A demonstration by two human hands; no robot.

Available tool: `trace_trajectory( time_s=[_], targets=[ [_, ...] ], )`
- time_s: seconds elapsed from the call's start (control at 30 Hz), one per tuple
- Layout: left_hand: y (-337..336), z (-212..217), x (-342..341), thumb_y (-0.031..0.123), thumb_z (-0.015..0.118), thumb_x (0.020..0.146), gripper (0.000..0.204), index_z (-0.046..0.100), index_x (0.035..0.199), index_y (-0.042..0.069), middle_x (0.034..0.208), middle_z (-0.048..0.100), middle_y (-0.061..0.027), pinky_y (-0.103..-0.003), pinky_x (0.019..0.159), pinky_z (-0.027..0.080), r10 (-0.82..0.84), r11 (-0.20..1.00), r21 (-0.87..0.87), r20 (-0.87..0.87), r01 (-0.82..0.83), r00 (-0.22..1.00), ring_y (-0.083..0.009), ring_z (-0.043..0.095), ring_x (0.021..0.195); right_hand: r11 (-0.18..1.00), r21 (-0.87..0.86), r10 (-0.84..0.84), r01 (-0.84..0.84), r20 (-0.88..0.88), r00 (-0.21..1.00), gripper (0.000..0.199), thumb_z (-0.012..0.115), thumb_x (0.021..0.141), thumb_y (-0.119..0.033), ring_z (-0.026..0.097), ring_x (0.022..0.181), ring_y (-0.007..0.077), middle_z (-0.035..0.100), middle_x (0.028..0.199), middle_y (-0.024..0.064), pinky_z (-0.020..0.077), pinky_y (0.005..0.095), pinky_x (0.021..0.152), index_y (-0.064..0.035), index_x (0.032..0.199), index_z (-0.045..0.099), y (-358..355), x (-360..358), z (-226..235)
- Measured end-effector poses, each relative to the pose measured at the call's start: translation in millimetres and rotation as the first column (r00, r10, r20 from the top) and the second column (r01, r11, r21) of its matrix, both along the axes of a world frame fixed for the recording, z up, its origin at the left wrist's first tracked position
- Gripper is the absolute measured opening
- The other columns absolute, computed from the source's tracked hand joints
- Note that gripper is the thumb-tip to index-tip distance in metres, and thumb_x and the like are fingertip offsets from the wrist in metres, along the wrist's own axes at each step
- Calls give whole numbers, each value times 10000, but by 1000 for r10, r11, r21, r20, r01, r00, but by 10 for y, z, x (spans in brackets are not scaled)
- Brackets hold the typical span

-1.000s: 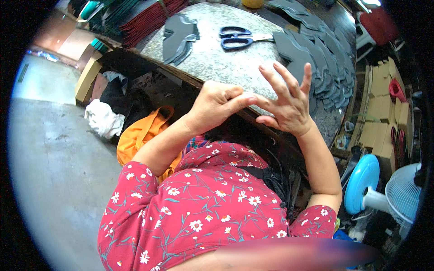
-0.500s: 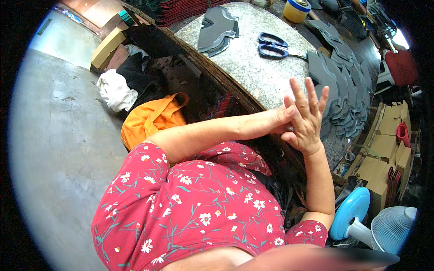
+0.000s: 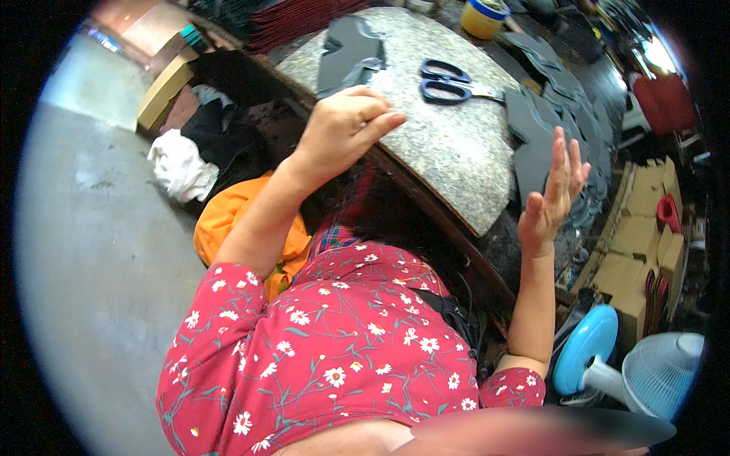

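While raised clear of the speckled stone slab (image 3: 449,152) at upper centre, holding nothing: left hand (image 3: 346,129) loosely curled, fingers folded toward the palm around no object, just above the slab's near edge; right hand (image 3: 551,197) wide open, fingers upright and spread, empty too, at centre right beside the overlapping row of dark grey cut pieces (image 3: 544,125). Nearest to the left hand, a small pile of grey pieces (image 3: 350,53) at top centre, not touched. Between the two lots, flat on the stone, blue-handled scissors (image 3: 452,82) (blades closed, pointing right). Seemingly a pause between picks, with nothing yet taken up. Calls next, probably, for lowering one hand onto a single grey piece and peeling it off without dragging its neighbours, or for closing on the scissor handles. Yellow tub (image 3: 487,17) at the top edge, well apart.
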State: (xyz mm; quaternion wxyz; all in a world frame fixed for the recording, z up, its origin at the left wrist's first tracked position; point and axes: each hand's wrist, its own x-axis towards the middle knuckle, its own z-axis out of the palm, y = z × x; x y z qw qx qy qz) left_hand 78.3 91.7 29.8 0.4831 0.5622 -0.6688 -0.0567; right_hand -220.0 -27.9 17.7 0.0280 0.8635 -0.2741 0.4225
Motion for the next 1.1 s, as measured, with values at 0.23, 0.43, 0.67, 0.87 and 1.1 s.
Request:
trace_trajectory(
  time_s=[0.23, 0.43, 0.67, 0.87, 1.1],
  targets=[
    [-301, -204, 461, 421, 667, 859, 639, 486, 1361, 69, 1426, 422, -244, -428, 1094, 350, 384, 889, -13, 565, -458, 730, -383, 416, 1315, 1000, 13, -15, 15, -4, 1000, 751, 238, 969, -657, 362, 1376, 292, 509, 1430, 61, 90, 523, 1166, -114, 1460, 403, -58, -8, -98],
    [-292, -207, 535, 420, 710, 794, 414, 621, 959, 51, 862, 665, -164, -436, 799, 522, 382, 882, -7, 598, -472, 705, -346, 638, 902, 999, -15, 52, -52, -24, 998, 633, 281, 1002, -574, 367, 1377, 276, 546, 1391, 61, 74, 514, 1170, -135, 1431, 435, -39, 112, -126],
    [-188, -97, 73, 411, 696, 810, 387, 680, 1004, 76, 943, 674, -128, -374, 787, 527, 250, 928, 89, 574, -362, 780, -271, 628, 952, 999, -5, 41, -41, -70, 997, 603, 316, 998, -566, 397, 1352, 277, 575, 1351, 57, 73, 521, 1168, -139, 1382, 499, -51, 79, -141],
    [-209, -99, 238, 312, 806, 687, 694, 560, 1308, 124, 1300, 552, -129, -452, 1060, 387, -105, 993, 102, 552, 58, 827, -336, 483, 1239, 999, -32, 34, -39, -127, 991, 545, 354, 999, -533, 438, 1319, 262, 601, 1308, 41, 58, 517, 1169, -154, 1331, 561, -62, 78, -122],
    [-161, -254, 229, 249, 732, 773, 373, 683, 1139, 195, 1148, 641, -91, -356, 867, 514, -94, 994, 11, 576, 108, 812, -262, 606, 1060, 998, -35, 47, -53, -158, 986, 491, 401, 994, -494, 474, 1280, 247, 622, 1254, 25, 62, 522, 1163, -161, 1302, 589, -57, 104, -91]
  ],
)
